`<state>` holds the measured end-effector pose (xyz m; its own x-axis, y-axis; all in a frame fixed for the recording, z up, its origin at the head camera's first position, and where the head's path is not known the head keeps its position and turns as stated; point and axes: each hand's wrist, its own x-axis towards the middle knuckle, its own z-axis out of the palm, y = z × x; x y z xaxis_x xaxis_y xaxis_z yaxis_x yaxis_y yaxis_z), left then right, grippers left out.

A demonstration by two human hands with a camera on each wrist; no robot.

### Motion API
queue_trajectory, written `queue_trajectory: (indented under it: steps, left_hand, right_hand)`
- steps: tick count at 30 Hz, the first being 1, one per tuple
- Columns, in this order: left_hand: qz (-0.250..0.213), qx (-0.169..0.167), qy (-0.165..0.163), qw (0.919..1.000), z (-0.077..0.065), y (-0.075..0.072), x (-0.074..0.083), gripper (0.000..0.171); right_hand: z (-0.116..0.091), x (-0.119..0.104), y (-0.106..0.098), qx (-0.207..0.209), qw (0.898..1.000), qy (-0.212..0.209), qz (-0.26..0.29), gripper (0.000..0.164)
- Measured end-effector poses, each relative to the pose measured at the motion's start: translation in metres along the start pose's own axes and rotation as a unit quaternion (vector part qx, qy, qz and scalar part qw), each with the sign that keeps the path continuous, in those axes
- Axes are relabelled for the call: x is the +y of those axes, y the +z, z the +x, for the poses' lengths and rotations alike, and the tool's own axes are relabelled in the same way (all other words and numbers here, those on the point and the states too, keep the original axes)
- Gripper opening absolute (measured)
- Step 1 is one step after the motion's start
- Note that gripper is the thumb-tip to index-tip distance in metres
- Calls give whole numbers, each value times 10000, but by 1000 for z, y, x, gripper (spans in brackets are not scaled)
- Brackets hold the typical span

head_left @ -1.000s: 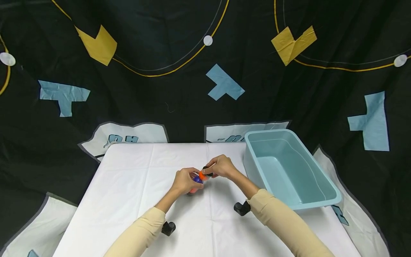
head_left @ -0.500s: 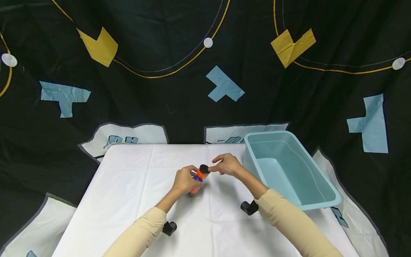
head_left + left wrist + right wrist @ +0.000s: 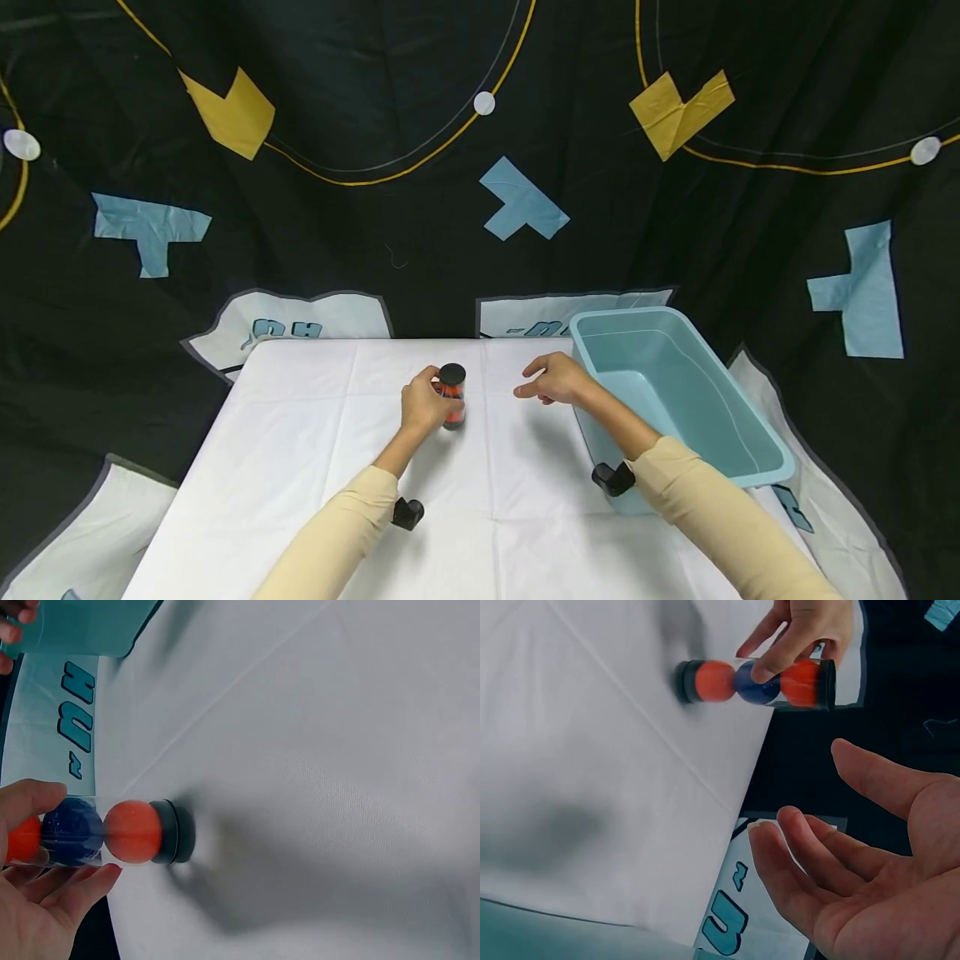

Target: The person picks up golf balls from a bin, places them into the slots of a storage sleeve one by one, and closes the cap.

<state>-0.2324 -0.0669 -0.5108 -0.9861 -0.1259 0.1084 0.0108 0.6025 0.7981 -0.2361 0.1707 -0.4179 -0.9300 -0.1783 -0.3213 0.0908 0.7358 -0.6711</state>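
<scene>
My left hand (image 3: 425, 402) grips a clear tube of balls (image 3: 453, 392) with black caps, upright over the white table. Inside the tube, in the left wrist view, a blue ball (image 3: 72, 831) sits between two orange balls, one of them this orange ball (image 3: 133, 832). The thumb and fingers wrap the tube around its middle. In the right wrist view the black end cap (image 3: 826, 685) is on the tube. My right hand (image 3: 555, 380) holds nothing, its fingers loosely bent, apart from the tube and beside the bin's left wall.
A light blue plastic bin (image 3: 592, 367) stands at the table's right side. The white cloth-covered table (image 3: 300, 417) ends at the back before a black curtain (image 3: 337, 242) with tape shapes. A black wrist mount (image 3: 613, 479) sits on the right forearm.
My right hand has let go of the capped end and drawn back rightward toward the bin. The left hand has turned the tilted tube upright and shifted it slightly left.
</scene>
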Motion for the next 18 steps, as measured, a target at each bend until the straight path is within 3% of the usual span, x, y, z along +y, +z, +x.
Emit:
queue_trajectory:
  steps: [5, 10, 14, 16, 18]
  left_hand:
    - [-28, 54, -99, 9999, -1, 5, -5, 41]
    - [86, -173, 12, 9998, -3, 7, -9, 47]
    - [533, -822, 329, 9946, -1, -6, -5, 61]
    - [827, -1107, 469, 9893, 1, -19, -1, 61]
    - [1090, -1167, 548, 9856, 6, -36, 4, 56]
  right_hand:
    - [-4, 2, -2, -62, 9999, 81, 22, 45]
    - [-7, 4, -6, -4, 9999, 58, -111, 43]
    - [-12, 3, -15, 315, 9989, -144, -304, 42]
    - [-16, 3, -24, 699, 9960, -332, -447, 40]
    - [-20, 4, -33, 1167, 9897, -568, -611, 36]
